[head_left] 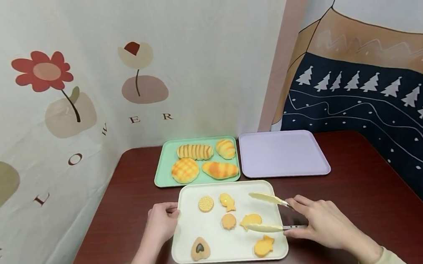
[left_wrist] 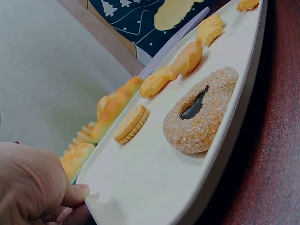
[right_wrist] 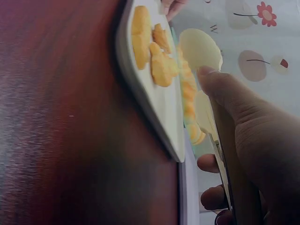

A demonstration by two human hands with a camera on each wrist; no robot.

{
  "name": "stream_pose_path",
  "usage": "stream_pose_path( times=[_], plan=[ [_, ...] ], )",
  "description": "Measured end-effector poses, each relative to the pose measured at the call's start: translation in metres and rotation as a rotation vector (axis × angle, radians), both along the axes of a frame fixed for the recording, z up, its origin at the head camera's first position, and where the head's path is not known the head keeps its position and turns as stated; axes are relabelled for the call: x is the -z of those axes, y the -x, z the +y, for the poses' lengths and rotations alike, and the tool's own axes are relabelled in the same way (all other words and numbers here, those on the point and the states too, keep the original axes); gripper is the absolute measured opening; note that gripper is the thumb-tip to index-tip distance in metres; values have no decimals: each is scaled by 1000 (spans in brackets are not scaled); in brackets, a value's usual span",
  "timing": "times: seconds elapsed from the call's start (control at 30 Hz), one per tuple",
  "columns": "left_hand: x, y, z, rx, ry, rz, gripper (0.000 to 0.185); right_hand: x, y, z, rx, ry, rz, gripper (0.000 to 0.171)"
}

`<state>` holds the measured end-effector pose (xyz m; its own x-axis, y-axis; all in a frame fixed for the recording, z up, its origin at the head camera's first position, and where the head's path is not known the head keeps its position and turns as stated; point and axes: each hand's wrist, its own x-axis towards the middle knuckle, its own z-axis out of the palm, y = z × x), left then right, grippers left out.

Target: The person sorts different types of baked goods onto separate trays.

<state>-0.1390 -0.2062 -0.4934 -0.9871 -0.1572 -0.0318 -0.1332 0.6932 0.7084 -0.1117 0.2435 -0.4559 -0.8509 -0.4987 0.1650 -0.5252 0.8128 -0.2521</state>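
Observation:
My left hand (head_left: 162, 220) pinches the left rim of the cream tray (head_left: 214, 249); the left wrist view shows the thumb on top of that rim. Several biscuits lie on the tray: a round one (head_left: 205, 204), a scalloped one (head_left: 228, 221), a sugared triangular one with a dark centre (head_left: 200, 248), and fish-shaped ones. In my right hand (head_left: 321, 221) are tongs (head_left: 267, 228) with pale yellow tips spread apart. Their lower tip overlaps the middle fish biscuit (head_left: 252, 219) in the head view. Another fish biscuit (head_left: 264, 246) lies nearer the front, a third (head_left: 227, 202) further back.
Behind the cream tray, a green tray (head_left: 165, 169) carries several toy breads, among them a striped roll (head_left: 195, 152) and a round bun (head_left: 185, 170). Beside it on the right sits a bare lilac tray (head_left: 283, 153). All rest on a dark red-brown table (head_left: 126, 189) against printed cloth.

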Motion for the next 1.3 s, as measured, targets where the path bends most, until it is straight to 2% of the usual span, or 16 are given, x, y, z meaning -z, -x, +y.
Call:
stream_pose_path(
  times=[0.23,0.57,0.83,1.3],
  plan=[
    [1,0,0,-4,4,-1,20,6,-3,1,-55,-6,-16,72],
    [2,0,-1,-13,0,2,19,15,-5,2,-118,27,108,49],
    [3,0,0,-10,0,23,19,16,-5,3,-123,30,58,41],
    [4,0,-1,-12,10,24,19,18,-6,5,-149,37,56,37]
  ],
)
